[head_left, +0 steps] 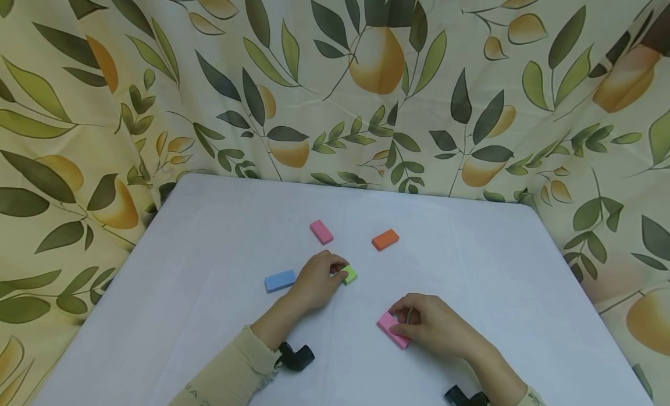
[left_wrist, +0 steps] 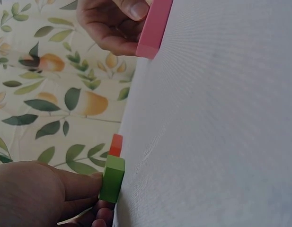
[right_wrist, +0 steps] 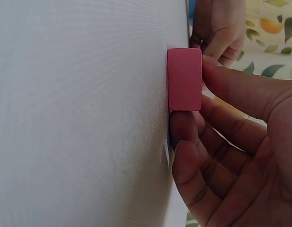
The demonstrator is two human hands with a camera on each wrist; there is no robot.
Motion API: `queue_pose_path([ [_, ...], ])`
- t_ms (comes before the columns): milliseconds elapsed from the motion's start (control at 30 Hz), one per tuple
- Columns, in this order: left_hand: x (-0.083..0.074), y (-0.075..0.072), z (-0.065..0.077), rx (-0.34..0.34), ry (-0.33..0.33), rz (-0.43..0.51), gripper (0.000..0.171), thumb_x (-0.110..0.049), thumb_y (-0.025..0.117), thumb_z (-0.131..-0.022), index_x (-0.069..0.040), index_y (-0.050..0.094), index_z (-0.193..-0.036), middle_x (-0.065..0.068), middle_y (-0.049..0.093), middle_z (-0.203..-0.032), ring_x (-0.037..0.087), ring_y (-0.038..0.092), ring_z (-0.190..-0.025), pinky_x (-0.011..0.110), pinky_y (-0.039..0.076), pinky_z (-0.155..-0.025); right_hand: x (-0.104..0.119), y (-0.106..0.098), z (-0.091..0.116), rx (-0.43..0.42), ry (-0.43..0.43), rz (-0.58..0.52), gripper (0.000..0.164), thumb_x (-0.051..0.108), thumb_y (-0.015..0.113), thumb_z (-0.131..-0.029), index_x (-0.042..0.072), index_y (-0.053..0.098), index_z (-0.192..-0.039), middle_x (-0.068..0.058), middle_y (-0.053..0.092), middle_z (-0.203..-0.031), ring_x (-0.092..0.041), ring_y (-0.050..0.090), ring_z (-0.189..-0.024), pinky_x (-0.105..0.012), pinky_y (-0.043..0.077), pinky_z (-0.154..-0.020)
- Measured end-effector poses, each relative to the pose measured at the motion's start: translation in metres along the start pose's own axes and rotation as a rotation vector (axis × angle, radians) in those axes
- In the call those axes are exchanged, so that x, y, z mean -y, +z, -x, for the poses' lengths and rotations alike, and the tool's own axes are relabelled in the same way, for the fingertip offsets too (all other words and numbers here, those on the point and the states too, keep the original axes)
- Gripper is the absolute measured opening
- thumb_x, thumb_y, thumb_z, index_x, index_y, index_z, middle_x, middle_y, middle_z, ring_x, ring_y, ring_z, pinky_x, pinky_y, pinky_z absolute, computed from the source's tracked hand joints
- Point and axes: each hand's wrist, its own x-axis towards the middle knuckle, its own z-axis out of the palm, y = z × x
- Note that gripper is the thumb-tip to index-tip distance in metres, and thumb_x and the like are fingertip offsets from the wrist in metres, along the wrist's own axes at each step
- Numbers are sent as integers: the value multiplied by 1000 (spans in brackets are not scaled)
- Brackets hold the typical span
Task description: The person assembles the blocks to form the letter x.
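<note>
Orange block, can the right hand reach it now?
Probably yes: only white cloth shows between the right hand and the orange block, though that hand holds the near pink block and likely must release it first.

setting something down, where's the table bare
On the white table, bare patches lie between the blue block and the left edge, and between the orange block and the right edge. The middle is crowded: left hand pinching the green block, right hand holding the nearer pink block.
</note>
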Motion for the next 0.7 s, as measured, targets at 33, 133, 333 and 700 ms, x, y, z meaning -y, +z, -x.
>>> queue_pose_path([
  [33,0,0,0,1,-1,0,24,-21,68,-101,-13,73,-123,-3,63,-101,13,56,-96,28,51,-82,0,0,0,0,5,3,23,32,82,-89,23,74,-109,11,61,-78,-3,56,-74,-22,49,-66],
  [133,0,0,0,2,0,0,24,-21,68,-101,-13,73,-123,-3,63,-102,13,56,-96,27,51,-82,0,1,0,1,14,9,22,30,82,-89,24,74,-109,11,61,-78,-3,57,-74,-22,49,-66],
  [333,1,0,0,1,11,-1,24,-21,68,-101,-13,74,-123,-3,63,-102,13,56,-96,28,51,-81,-1,1,-1,3,7,8,22,28,81,-90,22,75,-109,11,61,-78,-3,57,-74,-22,49,-66],
  [700,2,1,-1,-5,19,-9,24,-22,68,-101,-14,74,-122,-4,63,-101,13,56,-96,27,50,-81,0,2,-2,1,20,19,22,30,81,-90,25,74,-109,12,61,-77,-3,58,-75,-22,49,-68],
])
